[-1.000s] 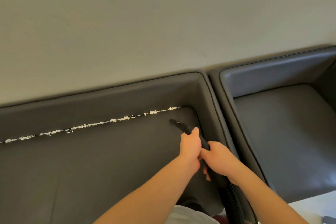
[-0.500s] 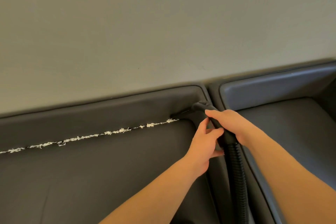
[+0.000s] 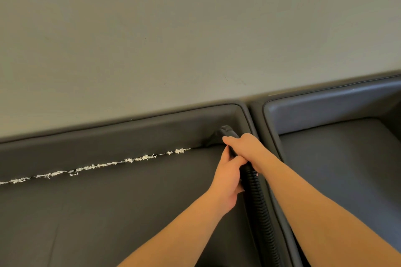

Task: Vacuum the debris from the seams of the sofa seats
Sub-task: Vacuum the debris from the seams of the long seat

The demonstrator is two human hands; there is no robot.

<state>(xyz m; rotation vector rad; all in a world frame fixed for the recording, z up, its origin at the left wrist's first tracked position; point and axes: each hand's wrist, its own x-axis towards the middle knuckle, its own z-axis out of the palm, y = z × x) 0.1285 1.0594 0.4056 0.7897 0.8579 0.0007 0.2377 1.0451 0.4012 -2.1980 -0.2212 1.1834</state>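
Debris [image 3: 95, 167] lies along the seam between seat [image 3: 108, 212] and backrest [image 3: 108, 136], running from the left edge toward the right corner. Vacuum nozzle [image 3: 227, 131] sits in that corner, hose [image 3: 258, 197] trailing toward the viewer. Second seat [image 3: 338, 169] lies right, wall [image 3: 173, 28] behind.

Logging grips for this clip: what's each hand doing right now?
Left hand: closed around the vacuum hose.
Right hand: closed on the vacuum hose, nearer the nozzle.

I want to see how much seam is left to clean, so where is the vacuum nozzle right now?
In the head view, the nozzle sits in the back right corner of the dark seat, at the right end of the debris line, held by both hands.
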